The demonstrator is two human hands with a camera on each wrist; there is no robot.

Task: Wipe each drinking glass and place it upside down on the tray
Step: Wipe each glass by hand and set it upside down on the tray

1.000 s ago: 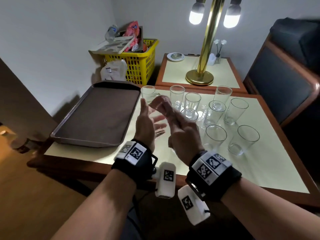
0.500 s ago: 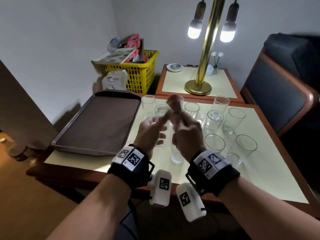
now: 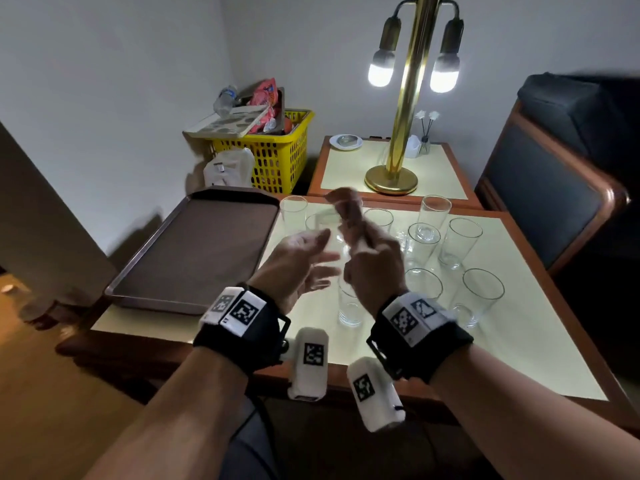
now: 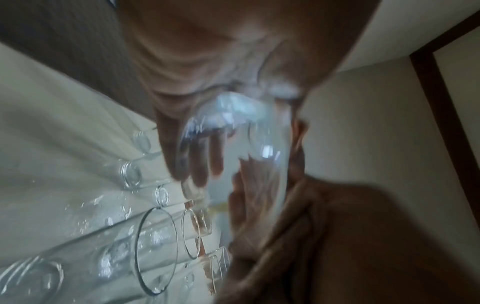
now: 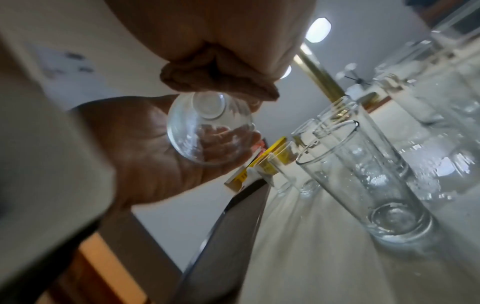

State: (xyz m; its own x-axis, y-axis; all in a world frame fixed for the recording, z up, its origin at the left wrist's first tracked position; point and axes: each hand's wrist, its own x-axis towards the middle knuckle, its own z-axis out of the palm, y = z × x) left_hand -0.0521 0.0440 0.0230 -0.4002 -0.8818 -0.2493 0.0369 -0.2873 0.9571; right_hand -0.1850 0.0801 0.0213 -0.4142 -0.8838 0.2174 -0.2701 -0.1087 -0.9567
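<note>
My right hand (image 3: 360,237) grips a clear drinking glass (image 3: 334,232) above the middle of the table; its curled fingers (image 5: 221,80) wrap the base end of the glass (image 5: 207,127). My left hand (image 3: 308,258) lies flat against the glass's side, palm (image 5: 145,144) open and fingers (image 4: 194,156) straight along the glass (image 4: 233,148). The brown tray (image 3: 194,254) lies to the left with nothing on it. Several more glasses stand upright on the table, among them one near the front (image 3: 349,303) and one to the right (image 3: 460,240). I see no cloth.
A brass lamp (image 3: 391,181) stands lit on a side table behind. A yellow basket (image 3: 277,150) full of clutter sits at the back left, and a dark armchair (image 3: 554,188) on the right. Water drops (image 4: 85,205) speckle the pale tabletop between the glasses.
Both hands have risen a little with the glass, which has turned between them. My left fingers have straightened and spread along its side.
</note>
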